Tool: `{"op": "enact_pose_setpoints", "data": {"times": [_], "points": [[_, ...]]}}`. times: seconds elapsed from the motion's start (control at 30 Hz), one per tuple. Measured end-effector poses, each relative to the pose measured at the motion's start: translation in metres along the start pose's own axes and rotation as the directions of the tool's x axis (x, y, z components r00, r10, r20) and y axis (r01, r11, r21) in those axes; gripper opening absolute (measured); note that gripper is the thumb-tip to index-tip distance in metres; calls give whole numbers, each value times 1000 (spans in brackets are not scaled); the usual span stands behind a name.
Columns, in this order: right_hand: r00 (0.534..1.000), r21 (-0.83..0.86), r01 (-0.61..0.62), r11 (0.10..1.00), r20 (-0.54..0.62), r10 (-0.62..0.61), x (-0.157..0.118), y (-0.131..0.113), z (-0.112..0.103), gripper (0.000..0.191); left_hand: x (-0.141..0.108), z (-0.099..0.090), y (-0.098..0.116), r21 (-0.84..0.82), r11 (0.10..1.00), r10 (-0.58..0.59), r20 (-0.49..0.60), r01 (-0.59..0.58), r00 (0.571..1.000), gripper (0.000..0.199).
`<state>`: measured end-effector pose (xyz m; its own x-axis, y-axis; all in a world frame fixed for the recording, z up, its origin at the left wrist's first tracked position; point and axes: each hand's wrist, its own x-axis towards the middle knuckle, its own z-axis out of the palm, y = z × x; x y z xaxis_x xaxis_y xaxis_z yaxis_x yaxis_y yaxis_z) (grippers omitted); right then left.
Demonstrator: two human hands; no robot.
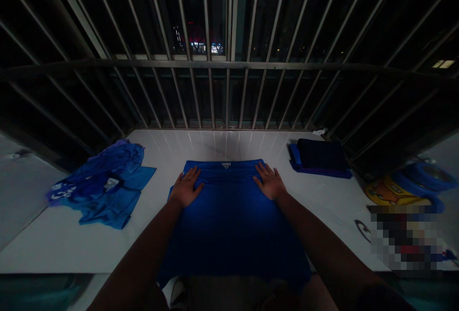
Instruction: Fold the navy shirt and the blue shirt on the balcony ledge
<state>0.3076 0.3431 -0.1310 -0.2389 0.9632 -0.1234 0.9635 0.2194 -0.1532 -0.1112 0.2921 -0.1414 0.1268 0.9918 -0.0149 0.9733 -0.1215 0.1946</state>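
A blue sports shirt (236, 225) lies spread on the white ledge in front of me, its lower part hanging over the front edge. A small pale logo (225, 165) sits near its far edge, upside down from here. My left hand (185, 187) rests flat on the shirt's far left corner, fingers spread. On the far right corner lies my right hand (269, 182), also flat with fingers apart. Neither hand grips the cloth.
Rumpled blue clothes (103, 182) are heaped at the left. A dark folded stack (321, 157) lies at the back right. Further right are a yellow-and-blue item (390, 190) and a blurred-out patch. Metal bars (229, 65) close off the back of the white ledge (71, 249).
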Motion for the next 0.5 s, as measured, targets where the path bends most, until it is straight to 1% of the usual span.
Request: {"op": "enact_pose_setpoints", "data": {"times": [0.3, 0.5], "points": [[1000, 4, 7, 1000, -23, -7, -1, 0, 1, 84, -1, 3, -1, -4, 1000, 14, -20, -14, 1000, 76], [998, -1, 38, 999, -43, -38, 1, 9, 15, 82, -3, 5, -5, 12, 1000, 21, 1, -21, 1000, 75]]}}
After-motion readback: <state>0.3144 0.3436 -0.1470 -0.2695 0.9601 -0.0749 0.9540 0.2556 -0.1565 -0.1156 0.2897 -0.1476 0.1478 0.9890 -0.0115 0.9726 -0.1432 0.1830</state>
